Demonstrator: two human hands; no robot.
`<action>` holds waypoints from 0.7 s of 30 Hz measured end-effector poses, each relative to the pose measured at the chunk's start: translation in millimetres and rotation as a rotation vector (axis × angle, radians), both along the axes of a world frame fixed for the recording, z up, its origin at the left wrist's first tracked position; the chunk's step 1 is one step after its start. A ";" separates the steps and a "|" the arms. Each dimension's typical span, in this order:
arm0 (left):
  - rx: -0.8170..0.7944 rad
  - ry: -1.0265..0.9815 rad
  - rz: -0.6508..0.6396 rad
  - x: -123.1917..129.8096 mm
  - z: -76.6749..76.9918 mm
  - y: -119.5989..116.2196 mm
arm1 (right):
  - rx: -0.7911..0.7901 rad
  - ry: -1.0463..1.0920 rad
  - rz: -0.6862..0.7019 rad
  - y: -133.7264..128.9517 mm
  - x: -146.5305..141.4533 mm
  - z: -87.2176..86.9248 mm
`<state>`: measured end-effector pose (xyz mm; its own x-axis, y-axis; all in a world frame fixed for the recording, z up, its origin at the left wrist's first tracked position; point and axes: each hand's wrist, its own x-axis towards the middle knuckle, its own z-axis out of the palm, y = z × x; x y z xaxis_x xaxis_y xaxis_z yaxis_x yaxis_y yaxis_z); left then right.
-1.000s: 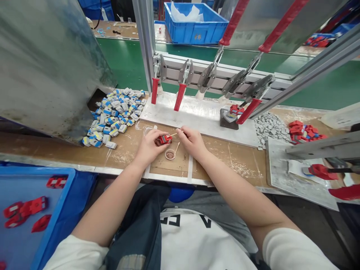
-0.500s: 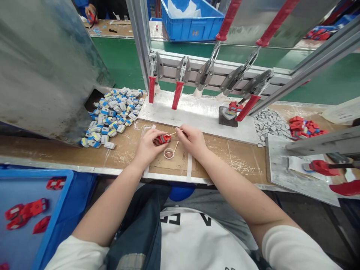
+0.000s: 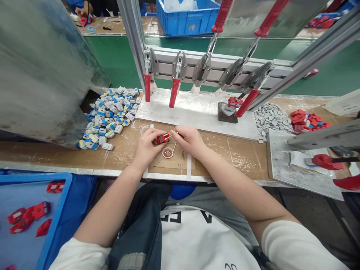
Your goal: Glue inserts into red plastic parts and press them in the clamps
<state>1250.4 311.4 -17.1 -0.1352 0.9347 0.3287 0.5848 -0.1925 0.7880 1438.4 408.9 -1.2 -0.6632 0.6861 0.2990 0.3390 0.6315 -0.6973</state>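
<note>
My left hand (image 3: 147, 147) is closed around a small red plastic toy car part (image 3: 162, 139) with some grey on it. Pinched in my right hand (image 3: 189, 140) is a thin swab-like stick (image 3: 169, 136), its tip at the red part. Just below the hands a small clear cup (image 3: 167, 152) with brownish liquid stands on the cardboard-covered bench. A second thin stick (image 3: 174, 147) leans at the cup's right side. My fingers hide part of the red piece and most of the held stick.
A heap of white, blue and yellow blocks (image 3: 108, 116) lies left. Behind my hands, red-handled toggle clamps (image 3: 174, 92) hang over a metal plate (image 3: 182, 112). Grey pieces (image 3: 271, 120) and red parts (image 3: 306, 120) are piled right. A blue bin (image 3: 66, 195) holds red parts lower left.
My right hand has come a little left, bringing the stick closer in against the red part. The whole view has shifted slightly.
</note>
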 end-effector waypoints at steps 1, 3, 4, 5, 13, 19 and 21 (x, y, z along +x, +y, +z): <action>-0.002 0.002 -0.001 0.1 0.0 0.2 | -0.011 0.015 -0.006 0.0 -0.8 0.1; -0.007 0.001 -0.005 0.5 -0.1 1.2 | -0.020 0.050 -0.042 0.5 -0.7 0.3; -0.008 0.002 -0.004 0.9 -0.1 1.8 | -0.018 0.069 -0.061 0.7 0.4 0.4; -0.008 0.001 -0.001 1.4 0.1 2.2 | -0.012 0.088 -0.067 0.5 2.1 0.7; -0.015 -0.201 0.162 -7.0 10.6 -38.5 | 0.121 -0.239 0.365 -8.7 22.5 7.8; -0.116 -0.490 0.296 -28.9 5.9 -101.6 | 0.248 -0.286 0.311 11.8 -16.9 39.5; -0.077 -0.574 0.328 -34.2 2.9 -110.7 | 0.329 -0.342 0.349 18.3 -57.5 50.8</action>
